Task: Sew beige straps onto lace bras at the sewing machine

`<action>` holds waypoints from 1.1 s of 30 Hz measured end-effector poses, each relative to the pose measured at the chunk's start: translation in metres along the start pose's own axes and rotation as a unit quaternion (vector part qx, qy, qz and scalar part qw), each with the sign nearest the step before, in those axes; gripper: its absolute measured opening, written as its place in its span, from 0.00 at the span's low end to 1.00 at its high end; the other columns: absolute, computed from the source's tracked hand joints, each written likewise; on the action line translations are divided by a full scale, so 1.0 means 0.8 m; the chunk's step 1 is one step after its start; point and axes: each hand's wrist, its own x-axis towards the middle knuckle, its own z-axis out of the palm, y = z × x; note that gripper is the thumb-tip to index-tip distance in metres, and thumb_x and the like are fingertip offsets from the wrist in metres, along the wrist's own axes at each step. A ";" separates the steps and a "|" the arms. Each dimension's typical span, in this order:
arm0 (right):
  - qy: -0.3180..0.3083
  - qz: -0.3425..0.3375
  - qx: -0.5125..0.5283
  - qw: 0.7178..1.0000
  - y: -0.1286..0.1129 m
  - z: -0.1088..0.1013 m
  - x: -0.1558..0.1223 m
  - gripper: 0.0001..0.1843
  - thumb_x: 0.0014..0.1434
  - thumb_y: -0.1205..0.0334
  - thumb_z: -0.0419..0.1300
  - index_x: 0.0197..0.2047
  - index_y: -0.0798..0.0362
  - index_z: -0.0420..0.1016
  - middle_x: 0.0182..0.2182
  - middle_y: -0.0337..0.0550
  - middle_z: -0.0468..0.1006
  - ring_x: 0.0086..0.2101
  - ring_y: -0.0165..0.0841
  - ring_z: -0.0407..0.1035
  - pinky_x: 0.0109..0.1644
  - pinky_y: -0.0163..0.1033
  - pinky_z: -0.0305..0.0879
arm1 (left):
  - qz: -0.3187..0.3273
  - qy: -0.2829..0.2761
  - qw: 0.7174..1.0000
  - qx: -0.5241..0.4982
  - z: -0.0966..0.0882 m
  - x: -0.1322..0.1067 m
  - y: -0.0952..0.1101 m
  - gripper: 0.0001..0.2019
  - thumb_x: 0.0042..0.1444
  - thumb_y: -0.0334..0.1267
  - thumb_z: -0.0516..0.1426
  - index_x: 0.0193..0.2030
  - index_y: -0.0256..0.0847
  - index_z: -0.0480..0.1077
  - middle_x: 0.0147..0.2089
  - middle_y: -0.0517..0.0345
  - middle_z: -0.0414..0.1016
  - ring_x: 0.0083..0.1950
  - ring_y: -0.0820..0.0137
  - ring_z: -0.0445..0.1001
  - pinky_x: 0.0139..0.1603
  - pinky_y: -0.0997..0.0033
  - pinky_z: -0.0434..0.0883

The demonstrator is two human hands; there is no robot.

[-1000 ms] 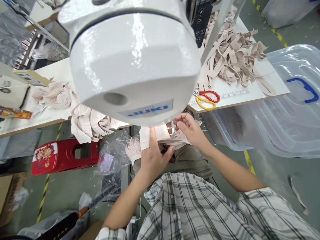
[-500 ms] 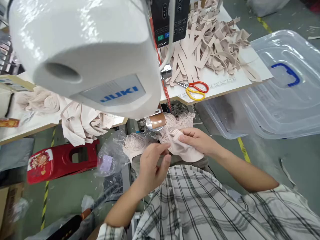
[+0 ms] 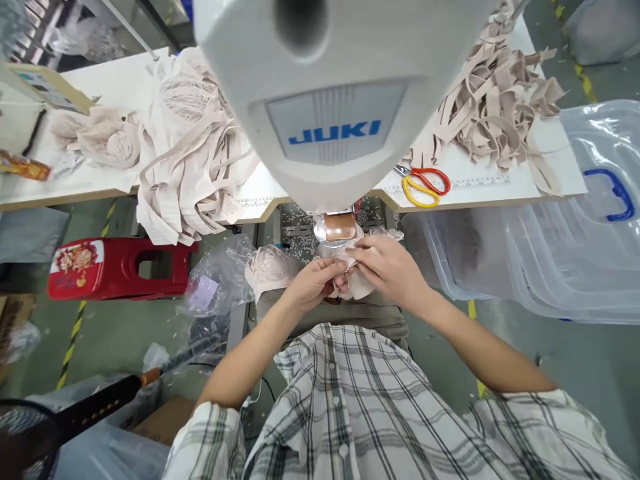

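A pale pink lace bra [image 3: 271, 269] lies at the front of the white sewing machine [image 3: 335, 123], over my lap. One moulded cup rests to the left, and the rest of the fabric bunches beneath my hands. With thumb and fingers closed, my left hand [image 3: 319, 283] pinches an edge of it just below the machine's metal and copper-coloured guard [image 3: 339, 227]. My right hand [image 3: 395, 268] bends over the same fabric from the right, its fingertips closed on it close to the left fingers. The machine head hides the needle, and the exact spot gripped is partly covered by my fingers.
Red-and-yellow scissors [image 3: 424, 187] lie on the right table part beside a pile of beige strips [image 3: 500, 113]. More pale bras [image 3: 195, 147] hang over the left edge. Clear plastic boxes [image 3: 575, 260] stand right; a red stool [image 3: 120, 268] stands left.
My left hand has moved from hovering with spread fingers to pinching the bra's edge. My right hand has turned over the fabric. The view has swung left, centring the machine head.
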 end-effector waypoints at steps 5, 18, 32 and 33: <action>0.085 0.080 0.062 0.991 -0.014 0.003 -0.006 0.10 0.66 0.56 0.59 0.46 0.51 0.77 0.38 0.46 0.79 0.40 0.37 0.74 0.43 0.41 0.69 | 0.142 0.077 0.977 0.137 0.007 -0.019 -0.002 0.20 0.58 0.54 0.60 0.28 0.37 0.74 0.24 0.61 0.68 0.26 0.75 0.62 0.28 0.75 0.61; 0.075 0.022 0.043 0.996 -0.014 0.028 -0.013 0.15 0.69 0.61 0.54 0.37 0.48 0.83 0.33 0.41 0.84 0.34 0.30 0.76 0.39 0.34 0.70 | 0.134 0.152 0.942 0.266 0.006 -0.014 -0.002 0.21 0.60 0.51 0.56 0.21 0.40 0.67 0.21 0.61 0.67 0.24 0.73 0.65 0.27 0.73 0.62; -0.167 0.249 -0.222 0.928 0.159 -0.074 0.060 0.19 0.66 0.62 0.54 0.56 0.65 0.70 0.45 0.65 0.77 0.39 0.45 0.72 0.37 0.43 0.60 | 0.062 0.118 0.990 0.049 -0.005 -0.015 0.000 0.22 0.48 0.58 0.63 0.25 0.38 0.68 0.24 0.61 0.66 0.23 0.78 0.59 0.22 0.76 0.51; -0.154 0.262 -0.211 0.929 0.148 -0.080 0.051 0.18 0.66 0.61 0.55 0.54 0.64 0.71 0.44 0.65 0.77 0.36 0.43 0.72 0.35 0.42 0.59 | 0.061 0.118 0.991 0.034 -0.007 -0.015 0.000 0.22 0.48 0.57 0.64 0.25 0.38 0.69 0.24 0.61 0.67 0.23 0.78 0.59 0.22 0.76 0.51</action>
